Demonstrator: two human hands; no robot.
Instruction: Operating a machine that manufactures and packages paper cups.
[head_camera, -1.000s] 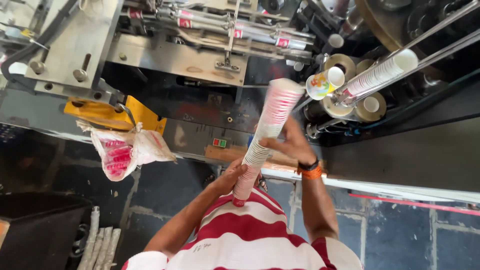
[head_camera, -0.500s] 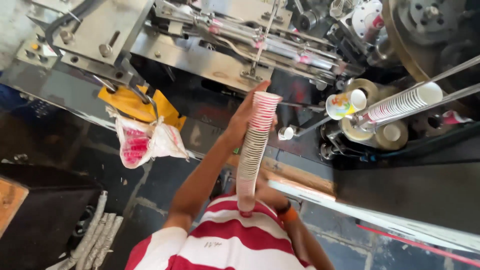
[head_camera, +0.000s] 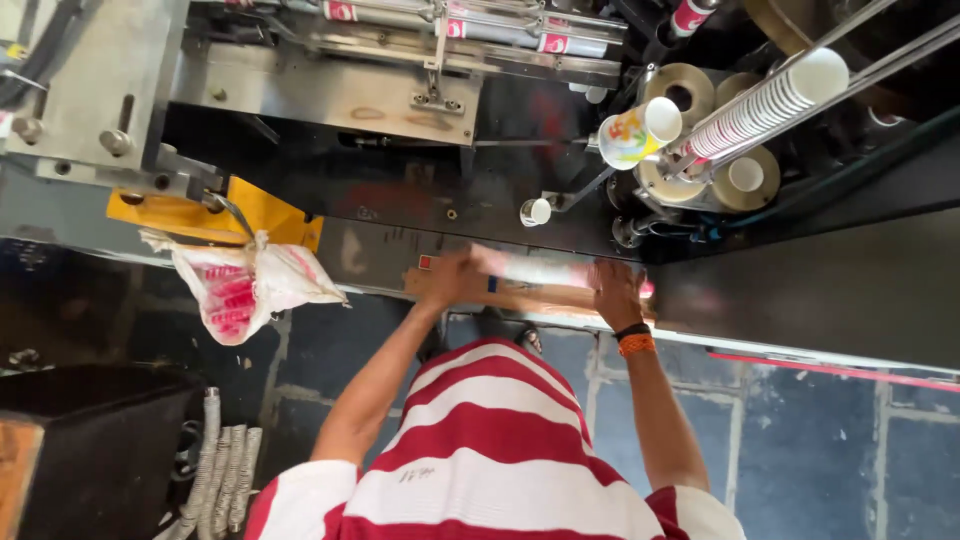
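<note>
between both hands, level before the machine's ledge (head_camera: 780, 345), lies the stack of paper cups (head_camera: 535, 268): left hand (head_camera: 452, 280) and right hand (head_camera: 615, 290) cap its ends (finger detail too blurred to tell). likely mid-carry; moving it on needs steady end pressure.

A factory floor: steel cup-forming machine (head_camera: 400, 90) feeding stacked paper cups (head_camera: 760, 105).

paper cup stack (head_camera: 535, 270), horizontal, blurred, white-and-pink
</note>
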